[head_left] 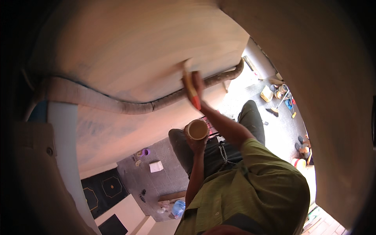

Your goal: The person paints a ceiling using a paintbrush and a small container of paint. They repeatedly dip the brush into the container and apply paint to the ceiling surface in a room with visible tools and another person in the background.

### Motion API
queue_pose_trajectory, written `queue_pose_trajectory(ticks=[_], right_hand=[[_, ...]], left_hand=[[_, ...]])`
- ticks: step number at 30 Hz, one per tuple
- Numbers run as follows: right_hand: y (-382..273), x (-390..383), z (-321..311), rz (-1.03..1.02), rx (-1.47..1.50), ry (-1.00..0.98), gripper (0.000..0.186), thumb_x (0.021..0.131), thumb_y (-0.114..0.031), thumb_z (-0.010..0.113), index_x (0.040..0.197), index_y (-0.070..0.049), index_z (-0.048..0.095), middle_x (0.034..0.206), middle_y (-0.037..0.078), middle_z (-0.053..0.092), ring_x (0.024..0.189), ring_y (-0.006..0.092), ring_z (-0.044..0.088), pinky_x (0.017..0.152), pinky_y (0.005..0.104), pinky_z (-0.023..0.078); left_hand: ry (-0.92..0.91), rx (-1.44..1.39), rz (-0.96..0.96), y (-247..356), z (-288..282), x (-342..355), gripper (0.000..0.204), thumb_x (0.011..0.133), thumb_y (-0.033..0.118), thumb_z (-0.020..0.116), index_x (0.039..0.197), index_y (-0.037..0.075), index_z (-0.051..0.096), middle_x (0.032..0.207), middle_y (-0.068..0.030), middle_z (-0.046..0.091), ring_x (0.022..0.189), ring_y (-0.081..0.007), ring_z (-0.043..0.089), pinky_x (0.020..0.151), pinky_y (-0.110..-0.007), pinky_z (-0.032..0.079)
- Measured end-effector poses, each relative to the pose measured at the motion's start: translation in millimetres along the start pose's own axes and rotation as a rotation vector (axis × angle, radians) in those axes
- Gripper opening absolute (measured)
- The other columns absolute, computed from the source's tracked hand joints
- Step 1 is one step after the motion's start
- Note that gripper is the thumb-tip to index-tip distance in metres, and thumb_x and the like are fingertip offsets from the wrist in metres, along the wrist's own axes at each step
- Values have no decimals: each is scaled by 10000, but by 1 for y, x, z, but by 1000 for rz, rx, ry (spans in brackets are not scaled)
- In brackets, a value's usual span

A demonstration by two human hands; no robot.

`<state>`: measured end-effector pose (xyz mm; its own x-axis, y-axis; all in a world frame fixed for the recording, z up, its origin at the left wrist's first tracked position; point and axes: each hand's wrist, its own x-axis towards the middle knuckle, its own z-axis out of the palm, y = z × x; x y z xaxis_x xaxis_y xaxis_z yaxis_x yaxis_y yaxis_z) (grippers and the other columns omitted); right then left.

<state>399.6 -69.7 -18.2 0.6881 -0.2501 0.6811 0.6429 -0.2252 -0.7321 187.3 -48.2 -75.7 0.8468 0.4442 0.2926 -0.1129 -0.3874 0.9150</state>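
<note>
My right hand (pixel 197 84) is raised to the wall and closed around a paintbrush (pixel 192 87). The brush has a yellowish handle with a red end, and its pale head, blurred by motion, is at the peach-coloured wall (pixel 149 51). Lower down, in front of my lap, my left hand (pixel 196 145) grips a round cup (pixel 197 129) from below and the side. Beige paint, or a similar liquid, shows through the cup's open top. A thick curved pipe (pixel 168 102) runs along the wall just beside my right hand.
Far below lies the tiled floor (pixel 164 176), with a purple mug (pixel 145 152), a white box (pixel 156 166) and a blue water bottle (pixel 178 209). At the right are a broom (pixel 273 112) and buckets (pixel 282 89). A large panel (pixel 325 98) rises close on my right.
</note>
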Motion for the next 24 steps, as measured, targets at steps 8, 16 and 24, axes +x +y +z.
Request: queue_pose_trajectory(ticks=[8, 16, 24], right_hand=[[-38, -3, 10, -127, 263, -466, 171, 841, -41, 737, 912, -17, 583, 984, 129, 626, 847, 280, 655, 686, 361, 532], [93, 57, -138, -41, -324, 77, 186, 900, -123, 711, 1013, -18, 609, 967, 74, 603, 896, 187, 592, 744, 342, 496], [113, 71, -188, 172, -130, 157, 130, 979, -138, 605, 1010, -15, 572, 874, 55, 602, 849, 168, 618, 719, 318, 501]], left_hand=[[60, 29, 5, 1, 0, -2, 865, 611, 178, 931, 1306, 25, 439, 1217, -156, 559, 1096, -309, 591, 971, -427, 480], [40, 38, 63, 5, 0, 2, 821, 640, 192, 931, 1293, 28, 461, 1170, -141, 608, 1066, -298, 616, 946, -405, 509], [-14, -33, -9, 0, 4, -2, 888, 617, 199, 948, 1326, 38, 437, 1235, -150, 574, 1146, -287, 575, 1003, -416, 474]])
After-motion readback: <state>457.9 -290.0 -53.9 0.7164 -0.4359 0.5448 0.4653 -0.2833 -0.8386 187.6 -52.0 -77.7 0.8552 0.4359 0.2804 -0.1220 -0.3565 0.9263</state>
